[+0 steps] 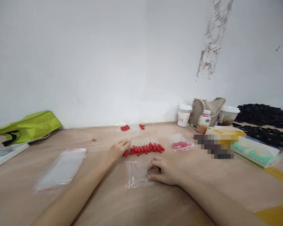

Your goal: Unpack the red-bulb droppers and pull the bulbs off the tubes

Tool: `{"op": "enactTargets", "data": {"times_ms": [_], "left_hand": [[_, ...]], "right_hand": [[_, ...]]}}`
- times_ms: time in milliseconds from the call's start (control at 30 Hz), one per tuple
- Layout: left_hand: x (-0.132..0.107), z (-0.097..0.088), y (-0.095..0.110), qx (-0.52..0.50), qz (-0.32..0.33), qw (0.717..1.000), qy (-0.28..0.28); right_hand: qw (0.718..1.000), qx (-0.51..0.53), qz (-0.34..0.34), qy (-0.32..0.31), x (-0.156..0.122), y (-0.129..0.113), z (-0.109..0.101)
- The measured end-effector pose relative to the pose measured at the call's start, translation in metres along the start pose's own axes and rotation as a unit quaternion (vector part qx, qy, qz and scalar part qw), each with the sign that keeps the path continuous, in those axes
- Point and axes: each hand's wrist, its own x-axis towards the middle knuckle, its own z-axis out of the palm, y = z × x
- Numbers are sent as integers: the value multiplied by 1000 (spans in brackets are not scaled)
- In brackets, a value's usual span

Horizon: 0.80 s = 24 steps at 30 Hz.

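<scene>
My left hand (119,149), grip unclear, could scatter the red-tipped sticks (145,148) by nudging their left end; nearer me than them, my right hand (165,171) curves loosely, fingers parted, over the clear bag (138,175).

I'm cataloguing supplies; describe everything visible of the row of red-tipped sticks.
The red-tipped sticks lie side by side on the brown-covered table, thin pale shafts toward the wall, rounded red heads away from it. The heads sit unevenly, some overlapping. The left hand seems to touch the row's left end. Their material is unclear.
</scene>
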Motion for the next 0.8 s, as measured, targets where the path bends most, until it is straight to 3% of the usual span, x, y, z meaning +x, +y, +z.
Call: {"op": "enactTargets", "data": {"times_ms": [367,567,633,800], "left_hand": [[-1,-6,7,-62,-20,997,-52],[-19,-27,34,-174,-74,982,0],[-30,-36,48,-215,-54,974,-45],[-55,-47,66,-230,70,937,-252]], "right_hand": [[1000,-1,9,0,1,1,0],[1000,-5,5,1,1,-1,0],[1000,-4,1,-1,1,-1,-1],[1000,-5,-16,-5,0,1,-1]]}}
